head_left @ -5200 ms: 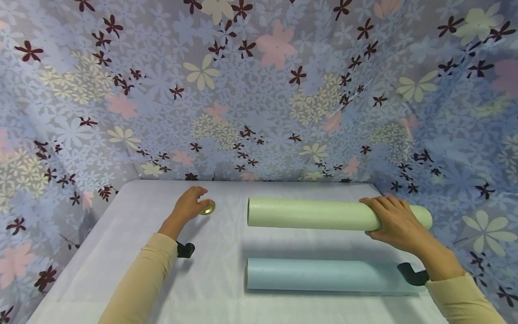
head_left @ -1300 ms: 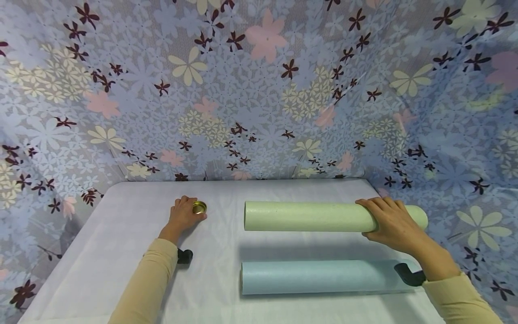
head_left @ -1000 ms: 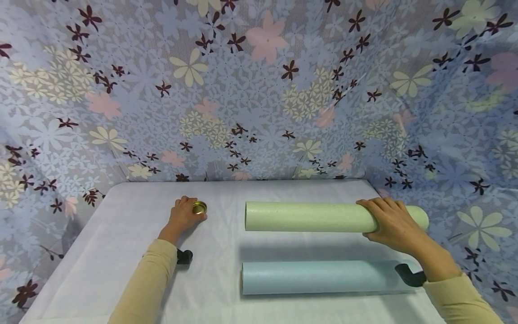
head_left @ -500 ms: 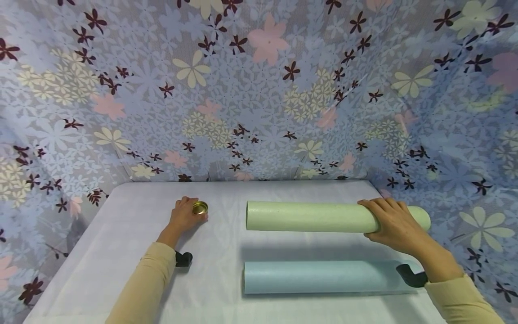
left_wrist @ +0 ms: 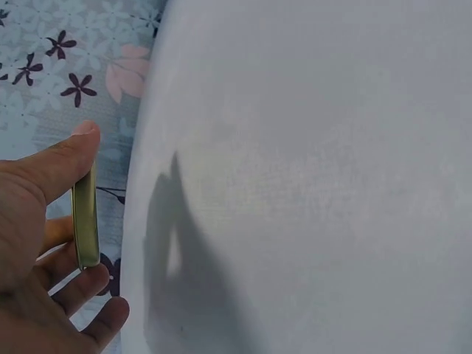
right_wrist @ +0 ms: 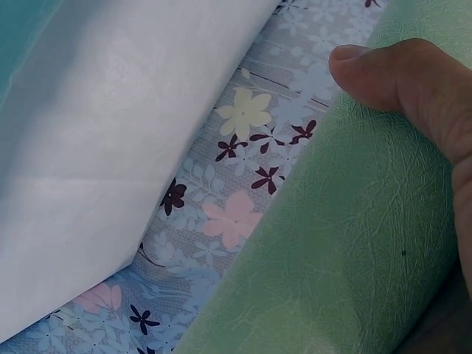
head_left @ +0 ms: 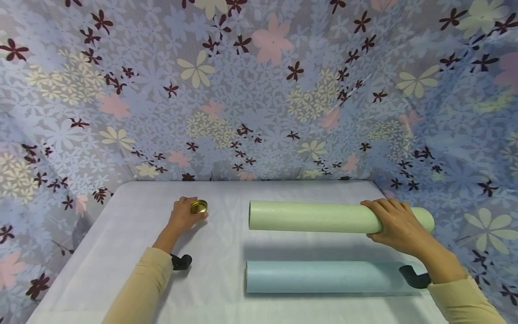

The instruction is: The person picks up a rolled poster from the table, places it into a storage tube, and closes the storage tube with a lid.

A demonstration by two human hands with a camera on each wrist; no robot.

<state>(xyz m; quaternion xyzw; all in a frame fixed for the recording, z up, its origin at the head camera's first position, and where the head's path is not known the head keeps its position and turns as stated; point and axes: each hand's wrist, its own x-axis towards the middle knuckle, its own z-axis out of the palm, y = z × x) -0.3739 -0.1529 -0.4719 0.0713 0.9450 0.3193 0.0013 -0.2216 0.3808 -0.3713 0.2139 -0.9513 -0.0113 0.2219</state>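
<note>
Hands barely moved over the last second: left hand [head_left: 183, 216] still pinches the gold lid [head_left: 198, 206], right hand [head_left: 394, 222] stays wrapped over the green roll [head_left: 311, 216], held above the counter [head_left: 218, 252].

the right hand [right_wrist: 413, 96] curls its thumb over the green foam roller [right_wrist: 332, 258]. beside it lies the white table cloth [right_wrist: 96, 147], and floral fabric [right_wrist: 236, 199] shows between them.

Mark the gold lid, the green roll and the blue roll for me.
gold lid [head_left: 198, 206], head view, on its round top face.
green roll [head_left: 311, 216], head view, on the middle of its length.
blue roll [head_left: 323, 276], head view, on the middle of its length.
</note>
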